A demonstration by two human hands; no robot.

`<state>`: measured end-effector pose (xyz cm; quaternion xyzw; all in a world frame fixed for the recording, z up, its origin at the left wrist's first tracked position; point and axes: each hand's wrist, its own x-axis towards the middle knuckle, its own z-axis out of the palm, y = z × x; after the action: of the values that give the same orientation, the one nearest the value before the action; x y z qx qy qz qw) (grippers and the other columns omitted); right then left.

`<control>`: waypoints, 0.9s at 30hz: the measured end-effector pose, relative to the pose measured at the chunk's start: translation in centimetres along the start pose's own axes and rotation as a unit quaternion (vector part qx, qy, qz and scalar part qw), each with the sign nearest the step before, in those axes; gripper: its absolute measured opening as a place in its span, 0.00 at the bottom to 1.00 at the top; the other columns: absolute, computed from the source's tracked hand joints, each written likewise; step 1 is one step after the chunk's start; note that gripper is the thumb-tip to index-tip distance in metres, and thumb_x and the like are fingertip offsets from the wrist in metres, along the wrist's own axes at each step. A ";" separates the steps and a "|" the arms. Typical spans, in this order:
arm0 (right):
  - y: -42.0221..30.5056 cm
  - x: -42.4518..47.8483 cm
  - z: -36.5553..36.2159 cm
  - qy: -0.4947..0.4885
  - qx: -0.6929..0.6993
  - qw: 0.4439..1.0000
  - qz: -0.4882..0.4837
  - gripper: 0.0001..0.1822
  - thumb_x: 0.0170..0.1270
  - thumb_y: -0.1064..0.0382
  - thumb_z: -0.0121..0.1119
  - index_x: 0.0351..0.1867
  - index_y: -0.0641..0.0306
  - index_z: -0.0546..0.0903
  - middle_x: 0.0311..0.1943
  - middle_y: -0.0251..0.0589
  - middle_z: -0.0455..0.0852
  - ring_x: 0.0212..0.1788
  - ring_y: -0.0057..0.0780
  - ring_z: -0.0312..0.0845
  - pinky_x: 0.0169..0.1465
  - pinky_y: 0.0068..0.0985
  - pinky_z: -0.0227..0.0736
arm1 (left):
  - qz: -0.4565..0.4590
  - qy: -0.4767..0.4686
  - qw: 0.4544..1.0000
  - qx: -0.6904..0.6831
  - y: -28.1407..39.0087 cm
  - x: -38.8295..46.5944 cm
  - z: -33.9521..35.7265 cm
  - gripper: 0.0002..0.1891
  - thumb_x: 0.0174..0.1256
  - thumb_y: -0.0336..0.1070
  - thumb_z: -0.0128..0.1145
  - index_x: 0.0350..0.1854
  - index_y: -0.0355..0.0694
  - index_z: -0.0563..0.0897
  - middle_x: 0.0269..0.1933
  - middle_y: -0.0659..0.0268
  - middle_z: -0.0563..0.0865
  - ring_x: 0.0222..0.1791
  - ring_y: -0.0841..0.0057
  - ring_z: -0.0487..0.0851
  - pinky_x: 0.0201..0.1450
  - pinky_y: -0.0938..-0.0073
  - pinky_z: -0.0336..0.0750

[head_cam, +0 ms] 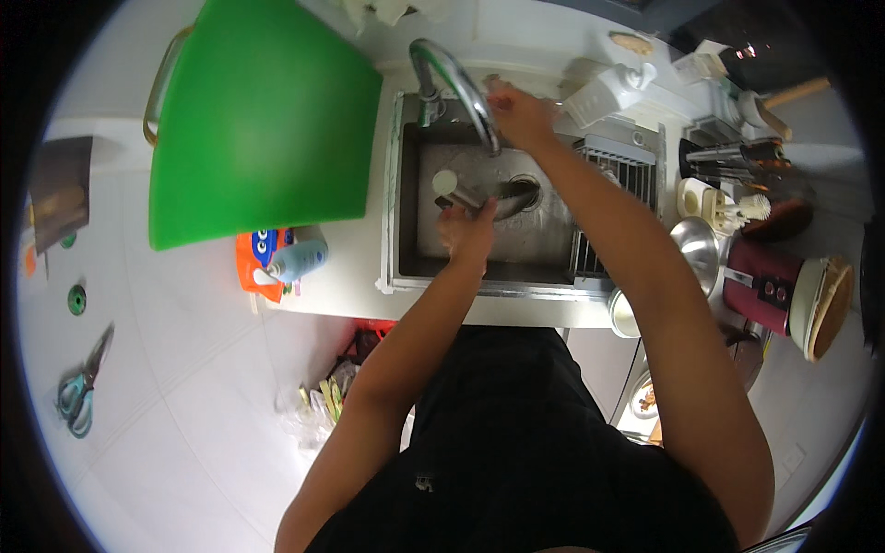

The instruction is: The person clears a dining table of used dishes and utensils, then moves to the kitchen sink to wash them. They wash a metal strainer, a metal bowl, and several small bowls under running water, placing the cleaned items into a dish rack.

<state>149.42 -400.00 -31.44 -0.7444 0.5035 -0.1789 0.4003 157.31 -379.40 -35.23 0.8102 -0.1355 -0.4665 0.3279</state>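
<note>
Over the sink basin, my left hand is closed around a blurred metal utensil with a pale, round-ended handle. The utensil's exact kind cannot be told; its far end lies over the drain. My right hand is at the back edge of the sink, just right of the curved chrome faucet. Its fingers are blurred and partly bent, and whether they hold anything cannot be told. A white pump bottle stands right beside this hand.
A large green board rises left of the sink, above a pale blue pump bottle and an orange packet. A wire drying rack spans the sink's right side. Further right are a knife holder, a metal bowl and scissors hang far left.
</note>
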 end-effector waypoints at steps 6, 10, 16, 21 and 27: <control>2.7 -14.7 -2.6 0.022 -0.014 0.992 0.127 0.36 0.69 0.43 0.63 0.73 0.59 0.74 0.72 0.53 0.75 0.72 0.47 0.71 0.75 0.37 0.62 | 0.249 0.047 0.942 0.220 -1.9 -2.5 -4.3 0.28 0.56 0.53 0.77 0.54 0.40 0.88 0.65 0.56 0.72 0.67 0.53 0.67 0.69 0.52 0.65; -8.4 -20.8 -14.0 -0.110 0.261 0.956 0.080 0.33 0.74 0.45 0.62 0.74 0.60 0.73 0.76 0.52 0.68 0.74 0.42 0.68 0.75 0.36 0.62 | 0.373 0.023 0.893 0.251 0.9 -8.5 -9.5 0.27 0.53 0.50 0.79 0.55 0.45 0.88 0.66 0.55 0.72 0.65 0.52 0.68 0.69 0.56 0.67; -7.7 -20.4 -16.3 -0.125 0.698 0.693 -0.133 0.36 0.77 0.37 0.49 0.74 0.62 0.71 0.74 0.58 0.71 0.73 0.48 0.72 0.73 0.44 0.66 | 0.508 0.109 0.829 0.207 3.9 -11.2 -10.4 0.20 0.53 0.48 0.79 0.46 0.45 0.91 0.66 0.53 0.74 0.67 0.53 0.67 0.70 0.52 0.64; -2.7 -24.0 -9.0 -0.091 0.449 0.880 0.124 0.37 0.76 0.36 0.50 0.77 0.57 0.67 0.76 0.58 0.67 0.77 0.48 0.64 0.76 0.51 0.57 | 0.634 0.115 0.691 0.328 -1.3 -7.4 -10.6 0.23 0.54 0.52 0.78 0.39 0.37 0.86 0.59 0.48 0.79 0.61 0.45 0.73 0.63 0.43 0.68; -9.8 -29.7 -17.1 -0.149 0.752 0.624 -0.153 0.45 0.71 0.29 0.52 0.83 0.45 0.57 0.79 0.59 0.62 0.82 0.51 0.54 0.79 0.61 0.46 | 0.604 -0.017 0.788 0.118 5.3 -17.6 -13.5 0.19 0.62 0.50 0.73 0.45 0.39 0.89 0.58 0.53 0.82 0.59 0.51 0.76 0.67 0.51 0.67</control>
<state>131.19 -378.96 -9.18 -0.2670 0.0058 -0.4405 0.8571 159.87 -368.59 -15.28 0.5875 -0.6568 -0.1679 0.4418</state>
